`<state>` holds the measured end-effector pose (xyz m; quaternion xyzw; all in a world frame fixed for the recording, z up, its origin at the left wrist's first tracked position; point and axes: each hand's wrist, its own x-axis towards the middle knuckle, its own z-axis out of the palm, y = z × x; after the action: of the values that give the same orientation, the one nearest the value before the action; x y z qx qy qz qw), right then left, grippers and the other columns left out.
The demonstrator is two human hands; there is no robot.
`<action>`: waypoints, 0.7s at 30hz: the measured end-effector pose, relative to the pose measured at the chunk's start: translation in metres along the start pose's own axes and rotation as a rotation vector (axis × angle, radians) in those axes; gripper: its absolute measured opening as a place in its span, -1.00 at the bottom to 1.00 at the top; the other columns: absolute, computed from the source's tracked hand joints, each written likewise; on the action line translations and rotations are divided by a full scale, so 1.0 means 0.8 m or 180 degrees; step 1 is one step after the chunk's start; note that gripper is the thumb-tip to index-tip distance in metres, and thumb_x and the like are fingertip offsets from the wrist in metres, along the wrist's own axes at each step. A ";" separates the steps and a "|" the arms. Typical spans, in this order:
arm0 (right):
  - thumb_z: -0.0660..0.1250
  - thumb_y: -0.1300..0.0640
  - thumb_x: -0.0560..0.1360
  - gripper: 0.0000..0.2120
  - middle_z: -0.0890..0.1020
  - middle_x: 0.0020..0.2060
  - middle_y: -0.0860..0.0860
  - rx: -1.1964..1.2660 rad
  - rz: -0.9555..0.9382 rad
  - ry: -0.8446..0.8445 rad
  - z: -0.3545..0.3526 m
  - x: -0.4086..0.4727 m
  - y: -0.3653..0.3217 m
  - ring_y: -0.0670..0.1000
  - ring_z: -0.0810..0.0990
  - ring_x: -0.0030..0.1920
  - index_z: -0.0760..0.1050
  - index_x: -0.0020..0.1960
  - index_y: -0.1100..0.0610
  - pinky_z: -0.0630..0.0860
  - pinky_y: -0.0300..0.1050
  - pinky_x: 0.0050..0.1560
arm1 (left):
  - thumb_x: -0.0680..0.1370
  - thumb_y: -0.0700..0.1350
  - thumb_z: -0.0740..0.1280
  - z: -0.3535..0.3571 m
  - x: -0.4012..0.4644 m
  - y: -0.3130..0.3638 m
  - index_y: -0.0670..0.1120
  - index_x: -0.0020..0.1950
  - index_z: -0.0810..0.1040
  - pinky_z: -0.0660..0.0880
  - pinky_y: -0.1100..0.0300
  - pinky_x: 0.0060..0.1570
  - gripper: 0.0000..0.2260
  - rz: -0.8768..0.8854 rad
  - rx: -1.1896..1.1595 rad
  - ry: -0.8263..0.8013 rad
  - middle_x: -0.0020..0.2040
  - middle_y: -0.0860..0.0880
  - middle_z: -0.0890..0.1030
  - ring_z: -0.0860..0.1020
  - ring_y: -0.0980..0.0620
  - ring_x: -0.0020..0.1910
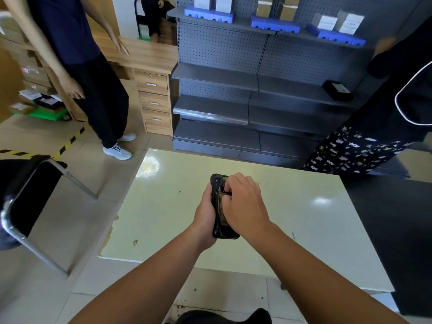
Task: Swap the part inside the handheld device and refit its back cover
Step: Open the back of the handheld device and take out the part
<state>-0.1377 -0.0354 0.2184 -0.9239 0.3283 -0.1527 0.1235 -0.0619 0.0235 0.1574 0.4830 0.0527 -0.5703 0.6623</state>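
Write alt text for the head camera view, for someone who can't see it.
Seen from above, a left hand grips a black handheld device over a pale table while the right hand works its fingers into the open back. Two people stand beyond, by grey shelving.

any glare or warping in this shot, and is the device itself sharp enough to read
Head view: bright glare patches sit on the pale table at its far left corner and right side; wide-angle warping bends the grey shelving and frame edges; the handheld device, between left hand and right hand, is dark and soft, its details unreadable.
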 end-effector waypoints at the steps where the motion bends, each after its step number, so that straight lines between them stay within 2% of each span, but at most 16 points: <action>1: 0.22 0.25 0.53 -0.91 0.50 -0.05 -0.04 0.0005 -0.0008 0.0015 0.000 -0.001 -0.001 0.04 0.39 -0.04 0.41 -0.04 0.07 0.39 -0.05 0.10 | 0.60 0.40 0.11 0.000 0.000 0.000 0.07 -0.02 0.79 0.67 -0.14 0.01 -0.43 0.0015 0.0018 0.0031 0.08 -0.13 0.78 0.76 -0.16 0.00; 8: 0.20 0.33 0.50 -0.80 0.49 -0.02 -0.04 -0.0033 0.0041 -0.0087 0.007 -0.002 -0.001 0.04 0.39 -0.03 0.34 -0.05 0.03 0.41 -0.03 0.13 | 0.58 0.42 0.14 -0.001 -0.001 -0.005 0.04 0.08 0.75 0.66 -0.25 0.04 -0.43 -0.0011 0.0151 0.0207 0.06 -0.15 0.78 0.75 -0.22 0.05; 10: 0.21 0.34 0.49 -0.80 0.49 -0.01 -0.04 -0.0022 0.0035 -0.0087 0.008 -0.005 -0.001 0.04 0.40 -0.02 0.38 -0.03 0.05 0.41 -0.02 0.14 | 0.58 0.43 0.13 -0.001 -0.002 -0.006 0.03 0.12 0.74 0.68 -0.25 0.02 -0.41 -0.0042 0.0123 0.0215 0.06 -0.15 0.79 0.75 -0.22 0.04; 13: 0.22 0.30 0.49 -0.79 0.51 0.03 -0.03 -0.0015 -0.0099 -0.0129 0.011 -0.008 -0.001 0.04 0.42 0.02 0.47 0.06 0.09 0.40 -0.04 0.17 | 0.59 0.43 0.10 -0.004 0.000 0.000 0.03 0.15 0.73 0.69 -0.15 -0.10 -0.39 -0.0063 0.0013 0.0186 0.04 -0.13 0.79 0.76 -0.17 -0.01; 15: 0.23 0.27 0.49 -0.80 0.53 0.03 -0.01 0.0145 -0.0157 -0.0144 0.010 -0.008 -0.001 0.04 0.42 0.04 0.50 0.07 0.12 0.41 -0.06 0.18 | 0.60 0.43 0.08 -0.007 0.000 0.005 0.04 0.10 0.76 0.68 -0.09 -0.16 -0.39 -0.0123 -0.0071 0.0085 0.05 -0.12 0.79 0.77 -0.15 -0.04; 18: 0.25 0.28 0.48 -0.85 0.55 -0.03 -0.01 0.0571 -0.0123 -0.0057 0.006 -0.004 -0.004 0.04 0.43 0.03 0.52 0.01 0.14 0.44 -0.09 0.15 | 0.61 0.41 0.06 -0.009 -0.003 0.004 0.06 0.00 0.79 0.70 -0.07 -0.18 -0.38 -0.0160 -0.0150 -0.0060 0.07 -0.11 0.79 0.77 -0.13 -0.03; 21: 0.26 0.27 0.48 -0.93 0.54 -0.10 0.00 0.0705 -0.0031 -0.0002 0.007 -0.001 -0.008 0.05 0.43 0.01 0.49 -0.07 0.16 0.46 -0.07 0.07 | 0.62 0.39 0.07 -0.008 -0.007 0.002 0.04 0.11 0.76 0.70 -0.03 -0.21 -0.40 -0.0106 -0.0220 -0.0128 0.12 -0.11 0.77 0.76 -0.12 0.01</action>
<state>-0.1327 -0.0294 0.2149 -0.9063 0.3049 -0.1883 0.2242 -0.0595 0.0318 0.1585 0.4473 0.0670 -0.5887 0.6700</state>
